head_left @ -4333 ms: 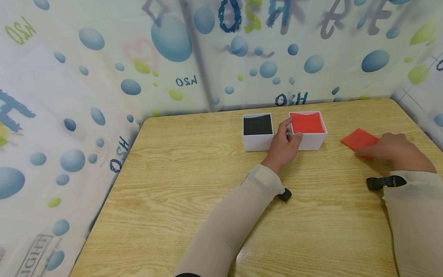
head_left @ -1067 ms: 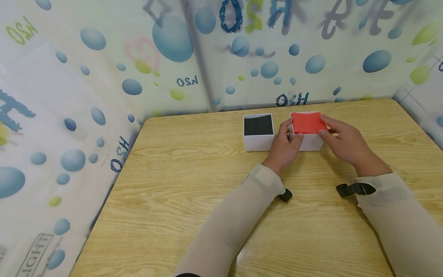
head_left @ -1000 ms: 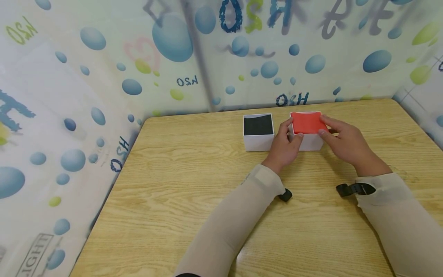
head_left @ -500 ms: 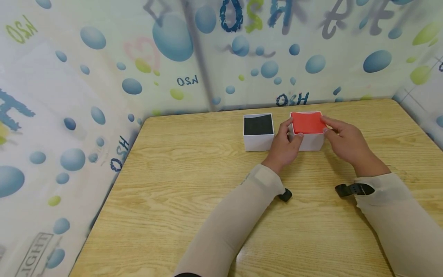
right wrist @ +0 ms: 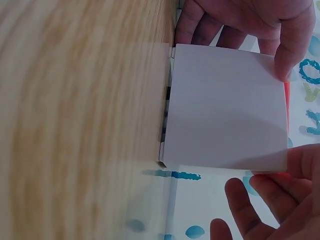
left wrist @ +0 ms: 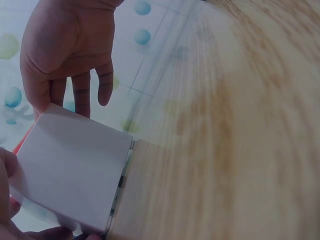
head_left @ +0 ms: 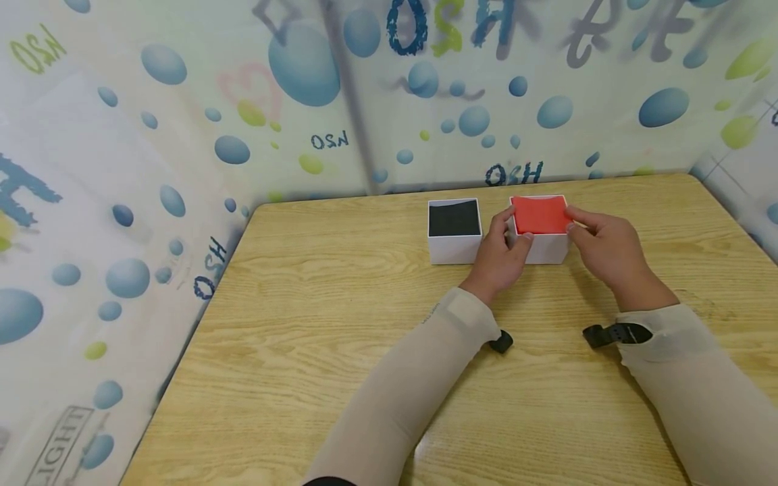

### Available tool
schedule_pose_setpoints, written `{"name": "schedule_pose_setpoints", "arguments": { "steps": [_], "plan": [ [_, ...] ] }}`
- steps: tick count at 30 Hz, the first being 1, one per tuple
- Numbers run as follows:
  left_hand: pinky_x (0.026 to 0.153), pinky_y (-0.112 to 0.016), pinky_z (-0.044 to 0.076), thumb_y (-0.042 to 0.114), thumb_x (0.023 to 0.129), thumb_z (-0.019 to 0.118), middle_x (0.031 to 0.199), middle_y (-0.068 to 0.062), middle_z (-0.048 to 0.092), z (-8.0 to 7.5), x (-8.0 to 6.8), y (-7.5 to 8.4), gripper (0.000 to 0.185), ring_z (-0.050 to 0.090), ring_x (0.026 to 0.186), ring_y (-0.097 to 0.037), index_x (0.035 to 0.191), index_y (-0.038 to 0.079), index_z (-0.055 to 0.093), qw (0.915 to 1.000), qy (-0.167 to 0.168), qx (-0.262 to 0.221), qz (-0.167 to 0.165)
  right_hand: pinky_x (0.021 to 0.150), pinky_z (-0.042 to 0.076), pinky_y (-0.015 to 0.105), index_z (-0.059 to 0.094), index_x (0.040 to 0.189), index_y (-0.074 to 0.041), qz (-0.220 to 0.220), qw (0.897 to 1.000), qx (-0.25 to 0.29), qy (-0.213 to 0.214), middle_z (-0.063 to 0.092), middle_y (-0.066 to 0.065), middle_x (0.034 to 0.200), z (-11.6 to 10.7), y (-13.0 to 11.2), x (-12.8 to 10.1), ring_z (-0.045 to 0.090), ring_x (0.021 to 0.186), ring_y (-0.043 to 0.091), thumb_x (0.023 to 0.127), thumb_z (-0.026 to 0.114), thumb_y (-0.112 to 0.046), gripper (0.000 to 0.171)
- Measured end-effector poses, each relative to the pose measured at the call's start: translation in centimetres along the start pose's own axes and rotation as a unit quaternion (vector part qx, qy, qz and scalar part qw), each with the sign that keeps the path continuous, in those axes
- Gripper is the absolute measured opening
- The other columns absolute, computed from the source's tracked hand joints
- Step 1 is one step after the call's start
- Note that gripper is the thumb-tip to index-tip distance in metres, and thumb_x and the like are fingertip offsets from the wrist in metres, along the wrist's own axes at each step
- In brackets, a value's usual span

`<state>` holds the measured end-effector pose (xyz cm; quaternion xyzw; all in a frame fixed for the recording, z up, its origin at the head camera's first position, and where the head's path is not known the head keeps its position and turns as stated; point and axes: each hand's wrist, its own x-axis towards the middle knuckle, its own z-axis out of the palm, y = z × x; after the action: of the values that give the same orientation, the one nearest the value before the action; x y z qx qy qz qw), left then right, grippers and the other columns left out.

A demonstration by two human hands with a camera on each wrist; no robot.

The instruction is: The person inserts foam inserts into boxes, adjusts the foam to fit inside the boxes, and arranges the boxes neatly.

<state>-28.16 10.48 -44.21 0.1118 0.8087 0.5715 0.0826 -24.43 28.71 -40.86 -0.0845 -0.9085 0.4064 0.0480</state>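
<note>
A white box (head_left: 546, 250), filled to its rim with flat red sheets (head_left: 539, 214), stands near the table's back edge. My left hand (head_left: 498, 260) grips its left side, thumb at the front corner and fingers along the side wall. With thumb and forefinger my right hand (head_left: 610, 253) pinches the right edge of the top red sheet, at the box's right rim. The right wrist view shows a bit of red by the right fingertips, with the other fingers (right wrist: 245, 207) spread loosely. Whether the sheet is cloth or paper cannot be told.
A second white box (head_left: 454, 250) stands just left of my left hand, holding black sheets (head_left: 453, 219). Both boxes sit on a wooden table (head_left: 316, 304). Behind it hangs a wall covering (head_left: 365, 121) with blue and green drops.
Earlier the right hand held a red sheet to the right of the box; that sheet now lies over the box's top. Lately the right fingers have shifted slightly outward. The left hand stays put.
</note>
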Motion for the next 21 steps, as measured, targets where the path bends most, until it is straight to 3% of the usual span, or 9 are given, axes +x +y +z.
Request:
{"name": "schedule_pose_setpoints", "arguments": {
  "steps": [6, 9, 10, 12, 13, 15, 17, 21],
  "plan": [
    [0.115, -0.04, 0.047, 0.042, 0.108, 0.055, 0.161, 0.001, 0.048, 0.0, 0.0, 0.1, 0.059, 0.054, 0.135, -0.015, 0.162, 0.042, 0.032, 1.0, 0.002, -0.001, -0.003, 0.052, 0.036, 0.032, 0.042, 0.16, -0.017, -0.026, 0.999, -0.039, 0.004, 0.043, 0.019, 0.163, 0.1, -0.2, -0.1, 0.046, 0.076, 0.032, 0.113, 0.037, -0.037, 0.052],
    [0.115, -0.04, 0.048, 0.042, 0.108, 0.056, 0.161, 0.001, 0.048, 0.0, 0.0, 0.0, 0.059, 0.055, 0.136, -0.016, 0.162, 0.042, 0.032, 1.0, 0.003, -0.004, -0.007, 0.053, 0.037, 0.036, 0.04, 0.161, -0.014, -0.04, 0.997, -0.068, 0.006, 0.041, 0.017, 0.164, 0.3, -0.5, -0.2, 0.058, 0.094, 0.039, 0.113, 0.035, -0.035, 0.052],
    [0.115, -0.041, 0.047, 0.042, 0.108, 0.056, 0.161, 0.001, 0.048, 0.0, 0.1, 0.0, 0.059, 0.055, 0.137, -0.017, 0.162, 0.042, 0.032, 1.0, 0.003, -0.005, -0.007, 0.058, 0.042, 0.039, 0.039, 0.161, -0.013, -0.044, 0.996, -0.076, 0.004, 0.04, 0.018, 0.164, 0.3, -0.6, -0.2, 0.06, 0.108, 0.042, 0.113, 0.034, -0.034, 0.053],
    [0.115, -0.041, 0.048, 0.042, 0.108, 0.056, 0.161, 0.001, 0.048, 0.0, 0.1, 0.0, 0.059, 0.055, 0.137, -0.018, 0.161, 0.042, 0.033, 0.9999, 0.004, -0.006, -0.007, 0.078, 0.056, 0.049, 0.036, 0.162, -0.01, -0.053, 0.994, -0.095, 0.001, 0.037, 0.021, 0.165, 0.2, -0.8, -0.3, 0.052, 0.136, 0.047, 0.113, 0.032, -0.034, 0.055],
    [0.115, -0.041, 0.048, 0.042, 0.107, 0.056, 0.16, 0.0, 0.048, 0.0, 0.1, 0.0, 0.059, 0.055, 0.137, -0.018, 0.161, 0.042, 0.033, 1.0, 0.004, -0.006, -0.006, 0.093, 0.056, 0.056, 0.034, 0.163, -0.008, -0.056, 0.993, -0.102, -0.001, 0.035, 0.022, 0.166, 0.2, -0.8, -0.3, 0.043, 0.146, 0.049, 0.112, 0.031, -0.033, 0.057],
    [0.115, -0.041, 0.048, 0.043, 0.107, 0.057, 0.16, 0.0, 0.049, 0.0, 0.2, 0.0, 0.059, 0.056, 0.136, -0.018, 0.161, 0.042, 0.033, 1.0, 0.005, -0.006, -0.005, 0.113, 0.041, 0.069, 0.031, 0.164, -0.007, -0.067, 0.991, -0.117, 0.0, 0.032, 0.023, 0.168, 0.1, -1.1, -0.3, 0.03, 0.153, 0.052, 0.111, 0.032, -0.03, 0.058],
    [0.114, -0.041, 0.049, 0.043, 0.107, 0.057, 0.159, 0.0, 0.05, 0.1, 0.2, -0.1, 0.059, 0.057, 0.133, -0.017, 0.161, 0.042, 0.034, 1.0, 0.005, -0.004, -0.003, 0.115, 0.031, 0.075, 0.028, 0.165, -0.005, -0.084, 0.988, -0.133, -0.004, 0.03, 0.025, 0.169, 0.0, -1.5, -0.5, 0.027, 0.154, 0.053, 0.109, 0.035, -0.026, 0.06],
    [0.114, -0.04, 0.048, 0.042, 0.107, 0.057, 0.16, -0.001, 0.049, 0.0, 0.2, -0.1, 0.059, 0.057, 0.136, -0.017, 0.161, 0.041, 0.034, 1.0, 0.006, 0.0, -0.002, 0.116, 0.032, 0.074, 0.034, 0.162, 0.003, -0.152, 0.97, -0.186, -0.026, 0.036, 0.028, 0.165, 0.3, -2.5, -0.9, 0.031, 0.15, 0.054, 0.104, 0.041, -0.015, 0.061]
  ]
}}
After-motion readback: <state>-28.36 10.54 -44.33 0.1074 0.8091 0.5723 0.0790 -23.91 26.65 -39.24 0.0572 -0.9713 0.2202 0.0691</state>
